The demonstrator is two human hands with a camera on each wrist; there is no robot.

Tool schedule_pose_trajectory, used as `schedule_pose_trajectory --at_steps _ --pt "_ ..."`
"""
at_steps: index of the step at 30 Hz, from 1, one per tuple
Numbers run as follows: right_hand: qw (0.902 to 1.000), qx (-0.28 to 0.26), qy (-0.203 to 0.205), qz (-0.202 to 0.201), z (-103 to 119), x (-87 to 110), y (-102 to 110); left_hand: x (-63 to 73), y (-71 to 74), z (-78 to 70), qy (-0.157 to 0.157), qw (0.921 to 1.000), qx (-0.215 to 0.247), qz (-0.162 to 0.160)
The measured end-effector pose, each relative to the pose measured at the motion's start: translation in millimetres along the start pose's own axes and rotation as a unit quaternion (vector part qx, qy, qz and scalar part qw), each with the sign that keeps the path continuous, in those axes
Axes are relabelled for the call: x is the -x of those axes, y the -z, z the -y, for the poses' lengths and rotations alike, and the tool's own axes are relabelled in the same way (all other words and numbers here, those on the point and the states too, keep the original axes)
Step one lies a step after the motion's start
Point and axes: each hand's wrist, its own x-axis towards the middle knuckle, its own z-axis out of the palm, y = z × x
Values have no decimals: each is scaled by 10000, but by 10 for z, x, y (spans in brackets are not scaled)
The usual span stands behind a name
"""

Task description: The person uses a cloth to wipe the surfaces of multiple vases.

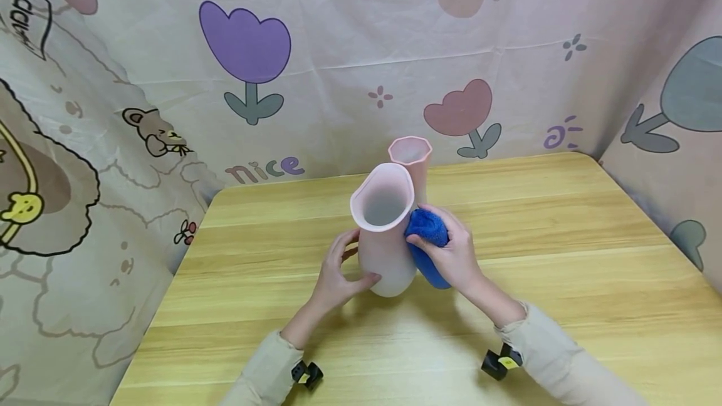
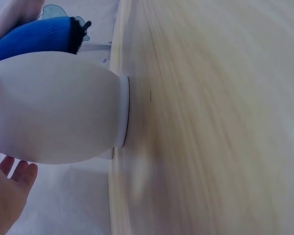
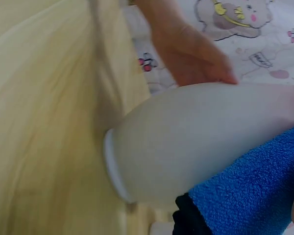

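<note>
A tall frosted vase [image 1: 386,259], pale white low down and pinkish at its wavy flared mouth, stands on the table. My left hand [image 1: 334,277] holds its left side, thumb at the front and fingers around the back. A blue towel [image 1: 431,268] is bunched in my right hand [image 1: 458,252], which presses it to the vase's right side below the rim. In the right wrist view the fuzzy towel [image 3: 255,186] has a dark edge and hangs along the vase body [image 3: 186,137]. The vase's base [image 2: 122,110] shows at the tabletop in the left wrist view.
A second, slimmer pink vase [image 1: 418,174] with a many-sided rim stands just behind, partly hidden by the first. The wooden table [image 1: 564,255] reaches back to a printed fabric backdrop [image 1: 338,36], which also hangs at both sides.
</note>
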Motion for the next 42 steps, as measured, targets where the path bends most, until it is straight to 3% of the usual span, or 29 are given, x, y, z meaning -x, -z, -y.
schedule_pose_trajectory --at_steps 4,15,21,42 --pt "9997 161 -6 202 -22 48 20 -4 5 -4 -23 10000 4 25" --pt "9955 282 -241 871 -356 236 64 -3 13 -2 67 9999 85 53" --pt "9897 446 -401 1297 -440 338 90 2 2 3 50 9999 154 36" --pt "9640 860 -1197 2215 -573 524 69 5 -5 15 93 9998 199 25"
